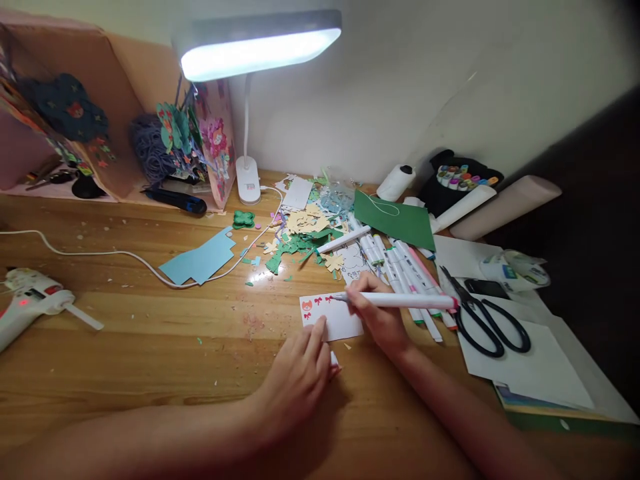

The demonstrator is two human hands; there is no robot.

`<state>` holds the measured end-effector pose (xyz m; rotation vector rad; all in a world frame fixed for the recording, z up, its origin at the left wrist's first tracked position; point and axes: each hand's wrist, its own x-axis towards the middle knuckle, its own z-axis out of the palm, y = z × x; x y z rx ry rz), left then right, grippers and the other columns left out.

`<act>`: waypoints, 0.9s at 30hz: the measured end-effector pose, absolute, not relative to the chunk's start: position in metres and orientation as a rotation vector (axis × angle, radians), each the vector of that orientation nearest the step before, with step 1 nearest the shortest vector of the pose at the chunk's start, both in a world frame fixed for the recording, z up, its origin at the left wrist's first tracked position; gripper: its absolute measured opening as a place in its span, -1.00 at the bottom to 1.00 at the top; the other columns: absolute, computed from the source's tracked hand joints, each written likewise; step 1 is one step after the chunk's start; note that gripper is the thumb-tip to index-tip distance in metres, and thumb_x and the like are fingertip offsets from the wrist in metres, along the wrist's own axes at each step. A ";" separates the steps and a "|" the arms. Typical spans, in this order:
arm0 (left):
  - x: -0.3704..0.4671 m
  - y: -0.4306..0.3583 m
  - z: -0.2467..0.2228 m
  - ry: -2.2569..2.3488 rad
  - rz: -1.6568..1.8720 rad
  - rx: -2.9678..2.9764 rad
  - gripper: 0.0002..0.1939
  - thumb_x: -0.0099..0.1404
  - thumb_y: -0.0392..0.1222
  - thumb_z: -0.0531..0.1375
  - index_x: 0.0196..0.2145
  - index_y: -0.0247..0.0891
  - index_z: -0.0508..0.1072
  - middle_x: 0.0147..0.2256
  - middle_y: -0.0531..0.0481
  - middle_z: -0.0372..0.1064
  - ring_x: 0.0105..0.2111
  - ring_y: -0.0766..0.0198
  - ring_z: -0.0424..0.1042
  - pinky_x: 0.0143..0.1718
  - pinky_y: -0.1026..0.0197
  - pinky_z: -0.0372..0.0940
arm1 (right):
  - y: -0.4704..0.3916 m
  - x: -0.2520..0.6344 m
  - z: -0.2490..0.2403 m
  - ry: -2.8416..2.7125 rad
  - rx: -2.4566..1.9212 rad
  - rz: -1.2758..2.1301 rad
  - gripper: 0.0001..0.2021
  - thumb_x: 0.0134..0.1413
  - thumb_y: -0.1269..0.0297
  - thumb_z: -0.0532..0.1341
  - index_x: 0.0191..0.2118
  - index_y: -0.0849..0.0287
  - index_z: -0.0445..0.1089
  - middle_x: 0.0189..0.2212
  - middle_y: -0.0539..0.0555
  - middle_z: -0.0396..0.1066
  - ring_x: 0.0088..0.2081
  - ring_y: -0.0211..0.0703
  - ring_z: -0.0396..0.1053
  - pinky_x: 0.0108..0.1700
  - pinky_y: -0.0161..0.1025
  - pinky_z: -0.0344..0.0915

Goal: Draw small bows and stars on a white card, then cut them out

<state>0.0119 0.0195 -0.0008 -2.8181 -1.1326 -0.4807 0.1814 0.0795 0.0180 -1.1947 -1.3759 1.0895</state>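
My right hand (377,317) is closed round a white marker with a red end (405,301), its tip touching a small white card (343,327). Along the card's upper left run a small orange animal face and several red bows. My left hand (300,367) presses the card's lower left with outstretched fingertips. Below them, a small white piece with a red end, seemingly the marker's cap (334,360), pokes out between thumb and curled fingers; most of it is hidden.
Paper scraps (305,227) and several markers (395,267) lie beyond the card. Black-handled scissors (490,327) rest on white paper at right. A glue gun (35,300), blue paper (200,257) and a white cable (125,253) are at left. A lit lamp (265,50) hangs above.
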 end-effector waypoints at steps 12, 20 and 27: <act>0.015 0.038 0.001 -1.020 -1.091 -3.038 -0.49 0.42 0.03 -0.29 -0.46 -0.28 0.25 -0.54 0.01 0.25 -0.54 0.28 0.20 -0.53 0.26 0.11 | 0.038 0.182 0.024 -1.833 -1.134 1.000 -0.78 -0.03 0.29 0.09 -0.59 0.12 0.03 -0.66 -0.11 0.03 -0.60 -0.28 0.02 -0.53 -0.29 -0.06; 0.008 0.033 -0.009 -0.632 -0.849 -3.362 -0.66 0.40 -0.08 -0.15 -0.39 -0.27 0.28 -0.46 0.00 0.33 -0.43 0.29 0.30 -0.39 0.28 0.24 | 0.026 0.167 0.011 -2.024 -0.743 0.777 -0.69 -0.29 0.39 0.05 -0.27 0.06 0.11 -0.24 0.06 0.24 -0.22 -0.05 0.26 -0.17 -0.07 0.23; 0.000 0.029 -0.019 -0.627 -0.658 -3.421 -0.88 0.25 -0.23 0.01 -0.37 -0.21 0.33 -0.39 0.05 0.38 -0.37 0.29 0.36 -0.29 0.28 0.28 | 0.035 0.159 -0.007 -2.081 -0.625 0.862 -0.67 -0.24 0.27 0.08 -0.21 0.04 0.16 -0.09 0.12 0.31 -0.09 0.02 0.31 0.13 0.10 -0.01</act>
